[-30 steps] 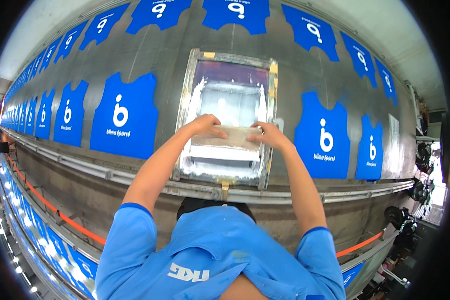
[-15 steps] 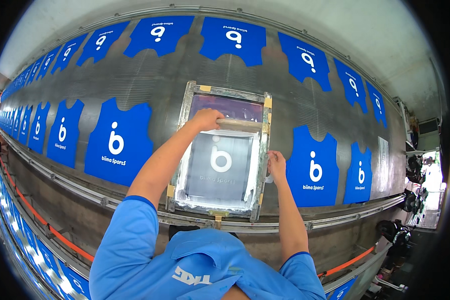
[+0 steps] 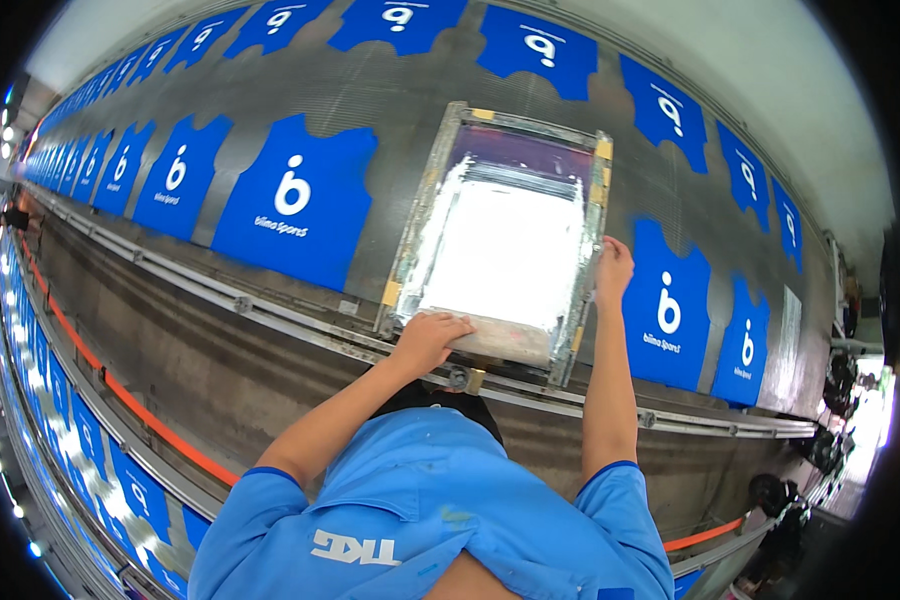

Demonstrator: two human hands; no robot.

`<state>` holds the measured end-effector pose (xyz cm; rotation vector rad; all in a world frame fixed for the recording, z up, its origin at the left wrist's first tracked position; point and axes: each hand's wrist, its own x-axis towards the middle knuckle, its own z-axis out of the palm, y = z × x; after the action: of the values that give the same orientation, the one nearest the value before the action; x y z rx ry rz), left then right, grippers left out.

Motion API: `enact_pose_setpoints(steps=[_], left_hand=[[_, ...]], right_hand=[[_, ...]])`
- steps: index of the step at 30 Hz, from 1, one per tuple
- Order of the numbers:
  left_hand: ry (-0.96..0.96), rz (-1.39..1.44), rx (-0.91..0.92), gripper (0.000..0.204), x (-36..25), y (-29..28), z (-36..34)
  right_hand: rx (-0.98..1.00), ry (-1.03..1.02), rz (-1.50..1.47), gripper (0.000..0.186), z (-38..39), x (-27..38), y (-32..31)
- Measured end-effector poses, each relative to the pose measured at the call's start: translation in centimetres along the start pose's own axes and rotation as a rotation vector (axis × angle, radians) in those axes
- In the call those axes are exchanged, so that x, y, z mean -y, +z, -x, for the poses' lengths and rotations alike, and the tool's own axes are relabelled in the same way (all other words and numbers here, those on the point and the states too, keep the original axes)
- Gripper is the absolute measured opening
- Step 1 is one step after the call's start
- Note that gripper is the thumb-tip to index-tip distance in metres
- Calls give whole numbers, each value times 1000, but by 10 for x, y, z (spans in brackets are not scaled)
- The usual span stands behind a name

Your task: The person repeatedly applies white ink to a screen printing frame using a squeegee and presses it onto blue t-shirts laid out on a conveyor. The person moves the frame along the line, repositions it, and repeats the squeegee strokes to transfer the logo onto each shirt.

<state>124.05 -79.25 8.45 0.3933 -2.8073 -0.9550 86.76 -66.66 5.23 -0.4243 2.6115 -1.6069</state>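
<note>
A screen-printing frame (image 3: pixel 598 205) lies on the long dark table in front of me. White ink (image 3: pixel 515 235) covers most of its mesh, with a purple band showing at the far end. My left hand (image 3: pixel 433 341) is closed round the left end of a wide squeegee (image 3: pixel 512 342), which sits across the near end of the mesh. At the frame's right rail, my right hand (image 3: pixel 615 268) has its fingers curled in against the edge. Just beyond that hand lies a blue vest (image 3: pixel 678 340) with a white print.
Printed blue vests line the table in two rows, such as one (image 3: pixel 315 225) left of the frame and another (image 3: pixel 540 50) at the far side. A metal rail (image 3: pixel 300 325) runs along the near edge. An orange strip (image 3: pixel 160 435) and another row of blue vests lie behind me, left.
My left hand has drawn the squeegee from the far end of the mesh to the near end. White ink now covers the design. My right hand stays at the right rail; the view has shifted.
</note>
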Motion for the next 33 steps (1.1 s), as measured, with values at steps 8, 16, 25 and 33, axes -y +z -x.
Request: enact_pose_setpoints(steps=[8,16,25,33], left_hand=[[-189,-249,62,27,108,-124,33],[-122,-337,65,34,301,-279,106],[-137,-358,195,39,338,-311,139],[-135,-253,-9,24,400,-331,-20]], right_hand=[[-53,-111,-38,19,61,58,133],[44,62,-168,21,194,170,330],[18,74,-79,21,213,193,372],[118,225,98,21,206,195,373]])
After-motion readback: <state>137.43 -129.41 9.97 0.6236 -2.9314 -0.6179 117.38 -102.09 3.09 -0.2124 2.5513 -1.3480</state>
